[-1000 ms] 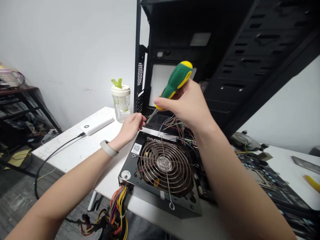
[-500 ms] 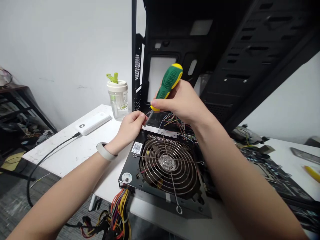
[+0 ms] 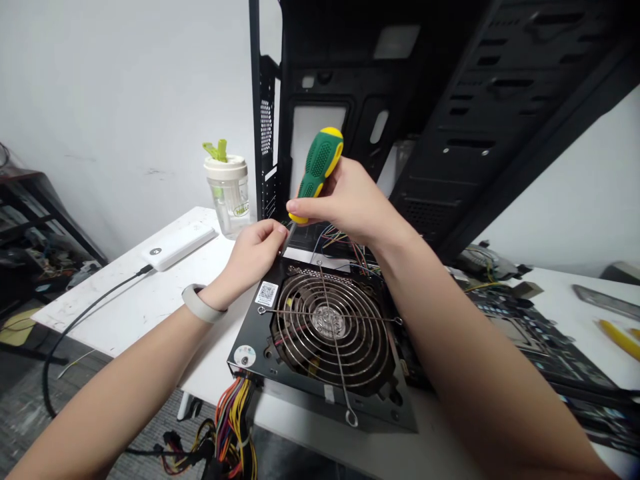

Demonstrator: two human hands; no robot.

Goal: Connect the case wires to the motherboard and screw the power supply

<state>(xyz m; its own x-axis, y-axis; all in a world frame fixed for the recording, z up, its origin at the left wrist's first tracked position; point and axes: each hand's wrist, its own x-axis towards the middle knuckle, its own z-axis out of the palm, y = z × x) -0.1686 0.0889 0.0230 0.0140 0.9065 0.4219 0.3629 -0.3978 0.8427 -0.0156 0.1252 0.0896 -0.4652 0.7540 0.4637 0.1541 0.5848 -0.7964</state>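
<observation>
A green and yellow screwdriver [image 3: 320, 163] is gripped in my right hand [image 3: 350, 200], its handle tilted up and its shaft slanting down to the left. The shaft's lower end is at the far left corner of a black computer power supply [image 3: 245, 333]. At that same corner my left hand [image 3: 257, 247] is closed in a pinch beside the shaft. Whatever its fingertips hold is hidden. The power supply lies flat, its round wire fan guard [image 3: 345, 360] facing up. A bundle of coloured cables [image 3: 235, 413] leaves its near left side and hangs over the table edge.
A black computer case [image 3: 440, 120] stands open behind my hands. To the left are a lidded cup [image 3: 227, 193] and a white power bank [image 3: 180, 247] with a black cable. At right lie a motherboard [image 3: 530, 347] and a yellow-handled tool [image 3: 620, 341].
The whole view has shifted slightly, so everything sits a little further left. Both hands keep their places at the power supply's corner, and the screwdriver handle stays tilted.
</observation>
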